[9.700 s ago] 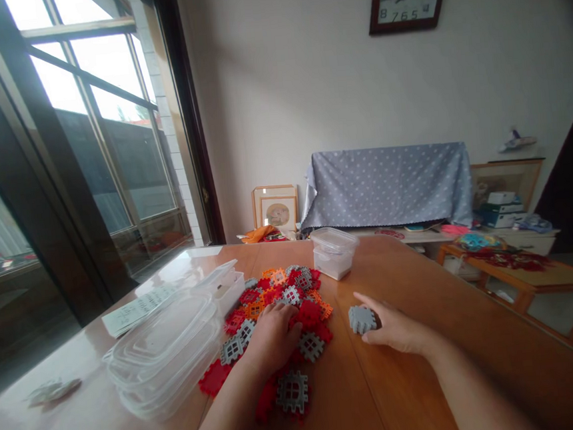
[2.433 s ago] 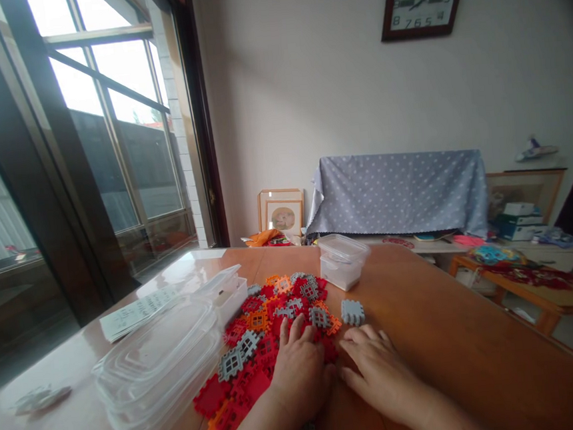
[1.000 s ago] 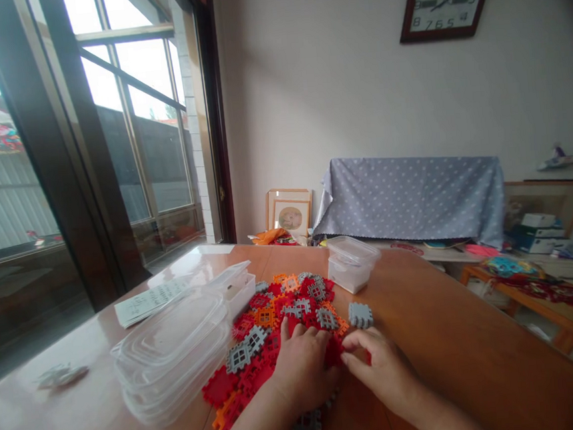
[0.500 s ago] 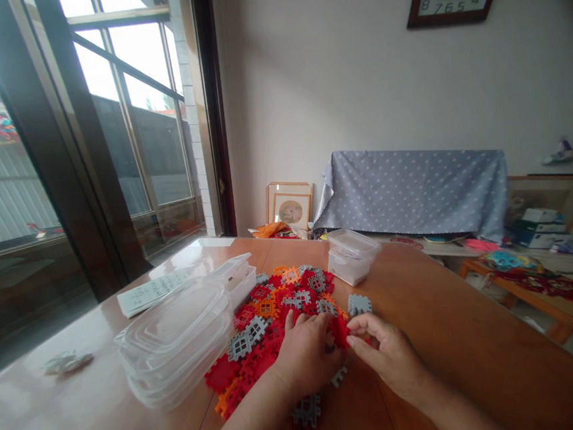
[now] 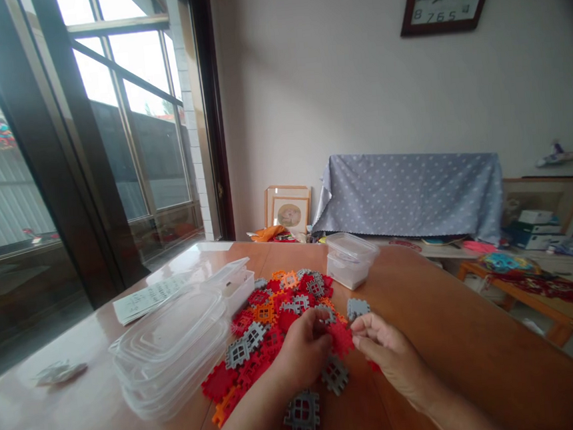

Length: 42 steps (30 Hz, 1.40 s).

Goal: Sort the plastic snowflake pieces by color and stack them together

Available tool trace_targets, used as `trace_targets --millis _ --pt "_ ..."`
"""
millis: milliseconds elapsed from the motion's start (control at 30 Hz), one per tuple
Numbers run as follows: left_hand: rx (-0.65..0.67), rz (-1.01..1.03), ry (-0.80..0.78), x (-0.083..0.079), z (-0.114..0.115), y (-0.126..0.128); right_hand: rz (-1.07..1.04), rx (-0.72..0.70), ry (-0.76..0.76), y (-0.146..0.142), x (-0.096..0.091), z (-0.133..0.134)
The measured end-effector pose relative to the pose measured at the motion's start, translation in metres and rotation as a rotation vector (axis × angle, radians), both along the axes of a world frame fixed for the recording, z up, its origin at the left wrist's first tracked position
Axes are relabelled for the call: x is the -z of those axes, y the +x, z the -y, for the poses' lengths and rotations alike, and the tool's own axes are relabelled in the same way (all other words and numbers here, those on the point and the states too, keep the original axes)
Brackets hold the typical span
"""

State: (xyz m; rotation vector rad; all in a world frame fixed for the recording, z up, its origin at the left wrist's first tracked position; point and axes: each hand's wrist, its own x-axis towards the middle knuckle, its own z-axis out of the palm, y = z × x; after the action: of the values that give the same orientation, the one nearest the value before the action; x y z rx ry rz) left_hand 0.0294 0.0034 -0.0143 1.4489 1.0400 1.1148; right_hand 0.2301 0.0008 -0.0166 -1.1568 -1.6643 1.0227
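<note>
A red square interlocking building tile (image 5: 341, 338) with toothed edges is between my hands. My left hand (image 5: 303, 347) is closed at its left side, fingers curled; its fingertips are partly hidden. At its right edge, my right hand (image 5: 385, 343) pinches with thumb and forefinger. Under and around my left hand spreads a pile of red, grey and orange tiles, some with window lattices, such as an orange tile (image 5: 263, 312). A grey window tile (image 5: 335, 374) lies just below the red one. Another grey window tile (image 5: 302, 411) sits nearer me, and a plain grey tile (image 5: 358, 308) lies beyond my right hand.
Stacked clear plastic containers (image 5: 171, 359) stand left of the pile, with an open lidded box (image 5: 237, 289) behind them. A clear box (image 5: 351, 263) stands at the back right. Paper with writing (image 5: 148, 299) and a small plastic packet (image 5: 59, 373) lie on the wooden table (image 5: 444, 355).
The red tile has turned from nearly edge-on to showing its flat face. My left fingers have curled in, uncovering more of the grey tile below. The view has shifted slightly.
</note>
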Motion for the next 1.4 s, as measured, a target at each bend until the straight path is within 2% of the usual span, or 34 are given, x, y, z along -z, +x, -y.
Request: trace_targets --millis 100,167,267,367,533,667,833,1100,1400 --pt "0.008 0.158 -0.119 -0.006 0.001 -0.001 0.186 0.009 0.206 0.004 -0.002 0.003" --pt "0.039 0.219 -0.169 -0.010 0.003 -0.001 0.340 -0.046 0.336 0.005 -0.006 0.007" --pt "0.096 0.289 -0.231 -0.013 0.006 0.000 0.502 -0.121 0.418 0.006 -0.014 0.013" --pt "0.094 0.298 -0.252 -0.014 0.007 0.001 0.554 -0.120 0.376 0.013 -0.019 0.011" --pt "0.037 0.272 -0.170 -0.018 0.002 -0.006 0.585 0.025 0.289 0.052 -0.018 -0.008" --pt "-0.010 0.244 -0.190 -0.027 0.004 -0.012 0.590 -0.011 0.196 0.075 -0.013 -0.017" --pt "-0.049 0.202 -0.204 -0.036 0.010 -0.013 0.626 -0.066 0.108 0.072 -0.007 -0.018" --pt "-0.048 0.180 -0.192 -0.035 0.009 -0.016 0.702 -0.106 0.091 0.074 0.005 -0.022" --pt "-0.065 0.159 -0.181 -0.033 0.005 -0.020 0.703 -0.120 0.098 0.069 0.001 -0.020"
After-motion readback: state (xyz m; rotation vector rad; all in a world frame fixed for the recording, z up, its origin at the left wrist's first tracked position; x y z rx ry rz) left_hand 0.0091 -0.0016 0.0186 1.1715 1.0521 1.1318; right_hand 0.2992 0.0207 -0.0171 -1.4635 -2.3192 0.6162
